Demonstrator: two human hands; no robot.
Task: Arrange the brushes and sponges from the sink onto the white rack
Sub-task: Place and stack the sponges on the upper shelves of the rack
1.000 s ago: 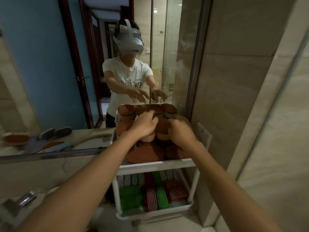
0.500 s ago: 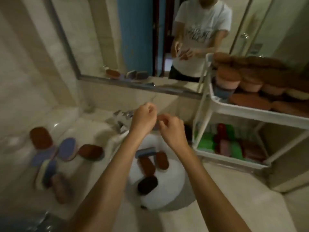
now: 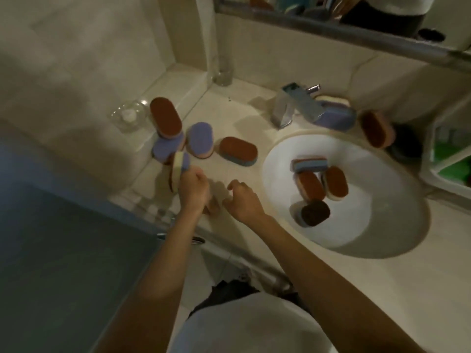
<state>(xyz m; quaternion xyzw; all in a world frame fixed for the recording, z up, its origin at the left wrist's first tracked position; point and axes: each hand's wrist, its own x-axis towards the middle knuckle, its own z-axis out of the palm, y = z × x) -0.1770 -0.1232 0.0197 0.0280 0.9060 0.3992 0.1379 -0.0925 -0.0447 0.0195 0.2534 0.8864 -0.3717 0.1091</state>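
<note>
The white sink (image 3: 356, 240) holds several oval sponges, among them a brown-topped sponge (image 3: 336, 183) and a dark one (image 3: 315, 212). More lie on the counter to its left: a brown-topped sponge (image 3: 238, 150), a purple one (image 3: 200, 138) and a tall brown-faced one (image 3: 165, 118). My left hand (image 3: 193, 191) grips a cream and purple sponge (image 3: 178, 171) that stands on edge near the counter's front. My right hand (image 3: 242, 200) hovers beside it over the counter, fingers loosely curled, holding nothing. Only a corner of the white rack (image 3: 428, 151) shows at the right edge.
A chrome faucet (image 3: 293, 103) stands behind the sink, with two more sponges (image 3: 336, 113) (image 3: 377, 128) beside it. A drinking glass (image 3: 223, 72) and a glass dish (image 3: 128, 115) sit at the back left. The mirror's frame (image 3: 331, 31) runs along the top. A blue-grey panel (image 3: 51, 225) fills the left.
My view swung from the rack down and left to the counter. Both hands left the rack's top shelf and came down; the left hand now grips a sponge by the counter's front.
</note>
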